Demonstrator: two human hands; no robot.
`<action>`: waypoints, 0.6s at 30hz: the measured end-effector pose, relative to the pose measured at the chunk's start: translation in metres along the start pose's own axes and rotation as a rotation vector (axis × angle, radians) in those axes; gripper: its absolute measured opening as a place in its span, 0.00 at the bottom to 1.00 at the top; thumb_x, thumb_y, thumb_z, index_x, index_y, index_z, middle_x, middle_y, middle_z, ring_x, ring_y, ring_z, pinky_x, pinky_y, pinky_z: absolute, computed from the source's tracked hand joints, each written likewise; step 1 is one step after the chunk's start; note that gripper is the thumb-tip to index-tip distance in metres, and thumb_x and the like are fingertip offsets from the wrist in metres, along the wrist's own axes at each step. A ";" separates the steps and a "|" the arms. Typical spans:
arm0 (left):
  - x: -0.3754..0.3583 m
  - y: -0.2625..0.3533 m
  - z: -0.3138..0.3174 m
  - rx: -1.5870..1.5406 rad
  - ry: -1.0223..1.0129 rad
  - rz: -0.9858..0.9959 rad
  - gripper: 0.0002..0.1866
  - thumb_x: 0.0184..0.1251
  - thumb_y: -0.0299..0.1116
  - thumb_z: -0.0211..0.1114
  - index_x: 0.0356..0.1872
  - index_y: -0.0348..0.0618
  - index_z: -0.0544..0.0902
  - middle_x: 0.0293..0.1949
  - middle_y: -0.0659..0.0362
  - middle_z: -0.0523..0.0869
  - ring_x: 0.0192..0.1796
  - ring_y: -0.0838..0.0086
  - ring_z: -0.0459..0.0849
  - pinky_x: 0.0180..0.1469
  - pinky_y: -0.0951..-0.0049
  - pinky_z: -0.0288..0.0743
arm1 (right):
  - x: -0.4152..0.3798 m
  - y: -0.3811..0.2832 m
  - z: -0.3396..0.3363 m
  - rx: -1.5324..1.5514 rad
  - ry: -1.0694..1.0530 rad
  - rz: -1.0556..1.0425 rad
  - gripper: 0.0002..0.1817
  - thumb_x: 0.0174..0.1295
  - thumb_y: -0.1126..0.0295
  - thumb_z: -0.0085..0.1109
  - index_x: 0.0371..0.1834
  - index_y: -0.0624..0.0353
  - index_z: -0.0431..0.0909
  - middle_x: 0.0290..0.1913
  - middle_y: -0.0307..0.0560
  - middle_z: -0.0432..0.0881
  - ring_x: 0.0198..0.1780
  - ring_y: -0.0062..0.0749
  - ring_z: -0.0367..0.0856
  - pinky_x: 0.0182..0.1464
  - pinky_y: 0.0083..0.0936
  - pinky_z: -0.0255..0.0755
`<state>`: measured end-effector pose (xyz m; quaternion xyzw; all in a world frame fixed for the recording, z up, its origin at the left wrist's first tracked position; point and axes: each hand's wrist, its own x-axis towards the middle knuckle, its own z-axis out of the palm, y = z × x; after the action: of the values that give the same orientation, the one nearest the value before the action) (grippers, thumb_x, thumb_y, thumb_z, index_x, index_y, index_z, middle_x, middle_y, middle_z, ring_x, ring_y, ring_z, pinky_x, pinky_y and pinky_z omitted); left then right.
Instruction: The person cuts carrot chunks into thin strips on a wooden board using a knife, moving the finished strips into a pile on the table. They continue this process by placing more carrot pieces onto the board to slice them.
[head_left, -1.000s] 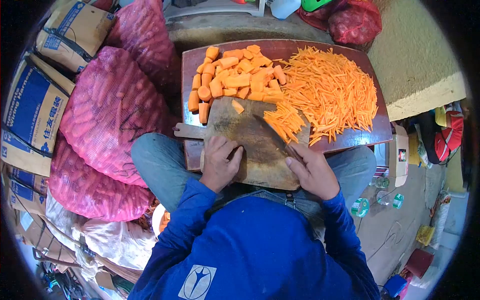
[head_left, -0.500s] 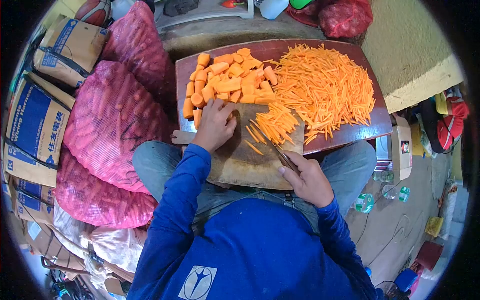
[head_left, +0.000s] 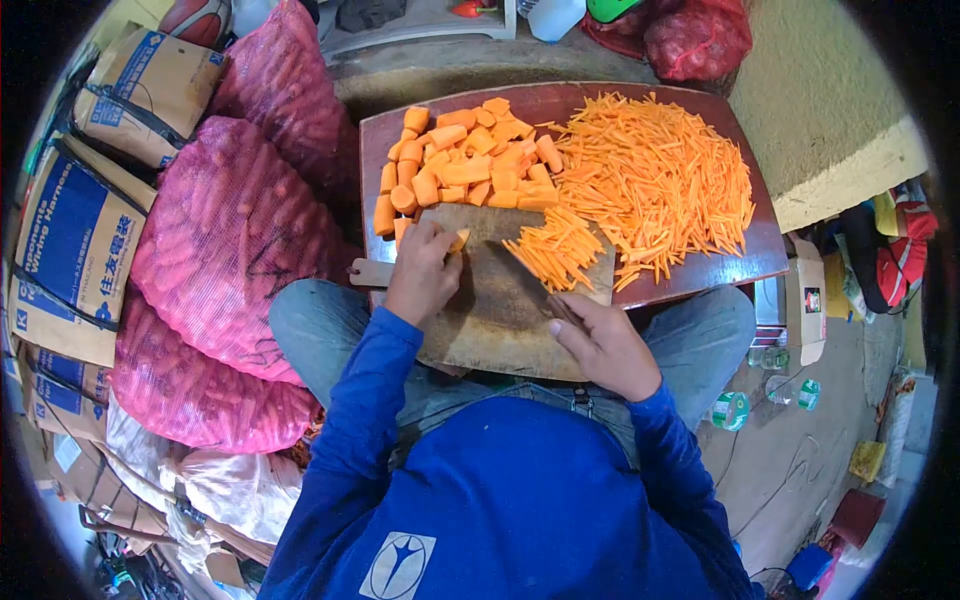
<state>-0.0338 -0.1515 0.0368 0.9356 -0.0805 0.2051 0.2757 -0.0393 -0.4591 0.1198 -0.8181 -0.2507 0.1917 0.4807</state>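
Note:
My left hand (head_left: 424, 274) is closed over the left part of the wooden cutting board (head_left: 490, 325), with a piece of carrot (head_left: 459, 241) showing at its fingertips. My right hand (head_left: 606, 346) grips a knife (head_left: 527, 267) by its handle, the blade slanting up and left beside a small heap of carrot sticks (head_left: 556, 250) on the board. Beyond the board lie peeled carrot chunks (head_left: 465, 170). To their right is a large mound of cut carrot sticks (head_left: 660, 185), on the same dark red tabletop (head_left: 765, 255).
Pink mesh sacks of carrots (head_left: 225, 245) and strapped cardboard boxes (head_left: 75, 250) stand on the left. A concrete block (head_left: 825, 120) flanks the table's far right corner. Plastic bottles (head_left: 729, 410) are on the floor at right. A red mesh bag (head_left: 697, 38) lies behind the table.
My left hand has drawn back from the chunks onto the board, a carrot piece now at its fingertips. The loose sticks left of the knife have joined the small heap.

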 end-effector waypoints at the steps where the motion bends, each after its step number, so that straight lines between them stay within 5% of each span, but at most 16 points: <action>1: 0.000 0.000 0.001 -0.001 0.001 0.002 0.15 0.61 0.21 0.71 0.49 0.34 0.87 0.46 0.47 0.84 0.50 0.48 0.82 0.54 0.52 0.78 | 0.004 -0.001 0.004 -0.002 0.002 -0.001 0.19 0.77 0.66 0.66 0.62 0.68 0.82 0.36 0.64 0.85 0.35 0.47 0.86 0.43 0.38 0.80; 3: -0.003 0.001 0.002 0.182 -0.055 0.090 0.22 0.59 0.20 0.73 0.57 0.37 0.86 0.48 0.46 0.86 0.54 0.47 0.85 0.56 0.55 0.80 | 0.009 -0.003 0.014 0.035 0.019 -0.040 0.17 0.78 0.64 0.65 0.58 0.67 0.82 0.34 0.69 0.84 0.36 0.63 0.87 0.41 0.47 0.78; 7: -0.006 0.013 0.000 0.143 0.022 0.080 0.12 0.63 0.19 0.69 0.48 0.33 0.86 0.43 0.43 0.85 0.47 0.45 0.83 0.50 0.51 0.79 | 0.010 -0.006 0.016 0.029 0.016 -0.026 0.17 0.77 0.64 0.65 0.58 0.67 0.82 0.34 0.70 0.84 0.36 0.64 0.87 0.41 0.47 0.79; 9: -0.017 0.032 0.000 -0.234 0.141 -0.147 0.10 0.65 0.19 0.70 0.47 0.32 0.86 0.40 0.41 0.86 0.42 0.44 0.85 0.46 0.48 0.79 | 0.006 0.001 0.016 0.020 0.027 -0.044 0.18 0.78 0.65 0.65 0.60 0.70 0.82 0.36 0.60 0.84 0.36 0.43 0.84 0.44 0.39 0.79; 18: -0.064 0.089 -0.004 -0.155 -0.022 -0.150 0.10 0.66 0.20 0.72 0.47 0.33 0.89 0.37 0.45 0.83 0.41 0.46 0.83 0.44 0.52 0.77 | 0.004 -0.005 0.020 0.126 -0.169 0.051 0.15 0.78 0.67 0.64 0.60 0.66 0.83 0.32 0.57 0.81 0.32 0.33 0.78 0.39 0.35 0.76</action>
<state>-0.1160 -0.2213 0.0553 0.9170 -0.0290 0.1670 0.3611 -0.0487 -0.4409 0.1149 -0.7733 -0.2568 0.2874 0.5034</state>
